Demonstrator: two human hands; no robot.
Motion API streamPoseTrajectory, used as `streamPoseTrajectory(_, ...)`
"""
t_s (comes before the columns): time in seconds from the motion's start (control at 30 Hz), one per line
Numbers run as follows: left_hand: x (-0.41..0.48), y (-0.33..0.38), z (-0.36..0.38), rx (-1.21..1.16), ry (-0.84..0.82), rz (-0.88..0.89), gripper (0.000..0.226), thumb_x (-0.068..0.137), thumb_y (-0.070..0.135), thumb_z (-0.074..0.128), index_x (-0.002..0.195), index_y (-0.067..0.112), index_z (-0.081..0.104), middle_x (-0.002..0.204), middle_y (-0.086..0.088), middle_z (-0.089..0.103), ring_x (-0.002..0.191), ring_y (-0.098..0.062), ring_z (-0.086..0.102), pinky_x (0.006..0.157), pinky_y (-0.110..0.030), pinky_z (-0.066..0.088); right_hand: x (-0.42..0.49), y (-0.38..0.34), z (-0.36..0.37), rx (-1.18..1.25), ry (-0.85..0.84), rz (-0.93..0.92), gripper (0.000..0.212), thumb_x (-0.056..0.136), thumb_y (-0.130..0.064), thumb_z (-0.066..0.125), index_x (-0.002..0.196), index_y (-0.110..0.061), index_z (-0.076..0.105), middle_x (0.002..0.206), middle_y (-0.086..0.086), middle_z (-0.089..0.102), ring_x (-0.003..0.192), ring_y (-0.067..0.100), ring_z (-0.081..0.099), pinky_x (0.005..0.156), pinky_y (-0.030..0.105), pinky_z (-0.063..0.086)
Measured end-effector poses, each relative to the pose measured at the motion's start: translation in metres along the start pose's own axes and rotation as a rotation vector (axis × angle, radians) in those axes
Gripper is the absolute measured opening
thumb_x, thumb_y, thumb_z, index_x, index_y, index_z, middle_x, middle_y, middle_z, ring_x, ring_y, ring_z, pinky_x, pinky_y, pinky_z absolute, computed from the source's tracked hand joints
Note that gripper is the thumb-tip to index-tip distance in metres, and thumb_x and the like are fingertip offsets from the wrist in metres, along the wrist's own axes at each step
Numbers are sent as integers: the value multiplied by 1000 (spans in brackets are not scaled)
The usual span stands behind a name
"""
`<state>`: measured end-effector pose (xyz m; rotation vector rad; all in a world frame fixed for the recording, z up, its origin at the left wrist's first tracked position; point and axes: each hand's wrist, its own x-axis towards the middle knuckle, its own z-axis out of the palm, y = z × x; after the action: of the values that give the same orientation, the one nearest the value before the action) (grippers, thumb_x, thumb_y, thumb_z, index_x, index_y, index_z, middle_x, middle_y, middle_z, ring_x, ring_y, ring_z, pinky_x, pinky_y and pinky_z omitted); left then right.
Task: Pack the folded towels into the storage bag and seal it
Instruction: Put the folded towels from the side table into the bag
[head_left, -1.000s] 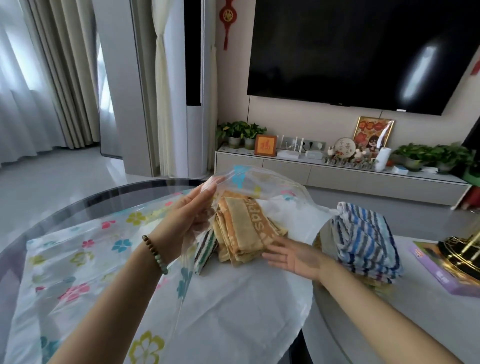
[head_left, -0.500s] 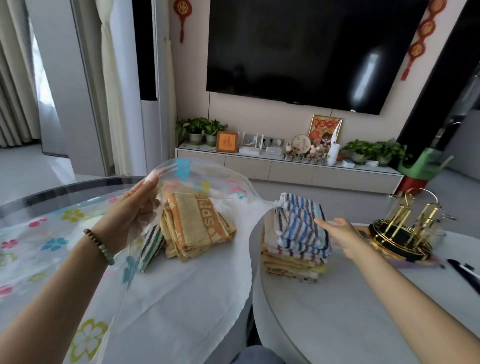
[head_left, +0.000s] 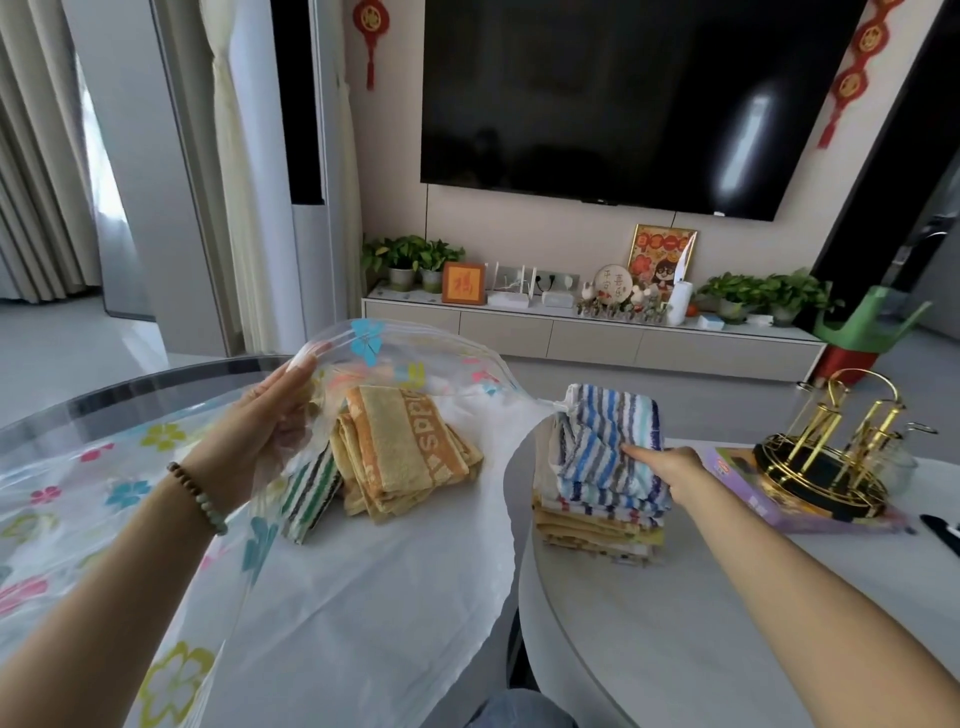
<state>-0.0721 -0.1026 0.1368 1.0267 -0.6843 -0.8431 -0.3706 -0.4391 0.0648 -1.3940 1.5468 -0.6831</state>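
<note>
**Towel packing station: bag held open, stack of towels at hand**

Clear plastic storage bag printed with coloured flowers (head_left: 156, 519): lies across the dark round glass table (head_left: 130, 387) on the left, its white lower layer spilling over the near edge. The mouth is lifted into an arch.

Left hand (head_left: 260, 431): fingers closed on the upper film of the bag at its mouth, raising it off the contents. A beaded bracelet (head_left: 197, 499) sits on the wrist.

Folded orange and yellow terry towel with woven lettering (head_left: 405, 457): inside the bag, flat on the lower layer, just under the raised film.

Folded towel with green, black and white stripes (head_left: 306, 493): also inside the bag, touching the orange towel's left side, seen through the plastic near the left hand.

Stack of folded towels (head_left: 597, 525): on the white round table (head_left: 675, 623) to the right, beside the bag's mouth. Lower layers are yellow and patterned.

Blue, grey and white striped towel (head_left: 608, 436): top of the stack, rumpled, partly lifted at its far edge.

Right hand (head_left: 665, 465): fingers pressed into the right side of the striped top towel; whether they have pinched it shut or only touch it cannot be told.

Gold wire cup rack on a dark base (head_left: 831, 457): on the white table, well right of the stack, standing over a purple flat box (head_left: 753, 499).
</note>
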Motion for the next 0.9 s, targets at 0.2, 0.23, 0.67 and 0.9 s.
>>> streamPoseTrajectory(0.2,-2,3,-1,6,13,6,23,82,39,59,101,32,70,54,11,37,38,-1,31,34,-7,28,-23,-34,-15,304,-170,-97,55,82,-29,73,124,-2,52,124,18,62,97,31,64,85,43,53)
streamPoseTrajectory(0.23,-3,4,-1,3,15,10,26,83,39,58,105,32,69,54,11,37,38,-1,31,34,-7,28,-30,-43,-19,343,-168,-122,55,81,-29,73,124,-2,53,122,18,63,97,32,65,85,45,54)
streamPoseTrajectory(0.67,-20,27,-13,-45,3,54,36,80,38,58,113,25,67,54,12,38,40,-1,32,34,-8,28,-181,-78,65,121,-898,-440,48,68,-31,79,112,-26,62,100,-4,76,90,17,73,68,26,59)
streamPoseTrajectory(0.9,-32,41,-27,-53,-33,41,27,89,33,53,108,25,70,55,11,42,41,-1,34,35,-7,32,-197,-40,219,163,-931,-388,54,78,-31,76,127,-23,53,125,2,64,106,16,65,87,30,55)
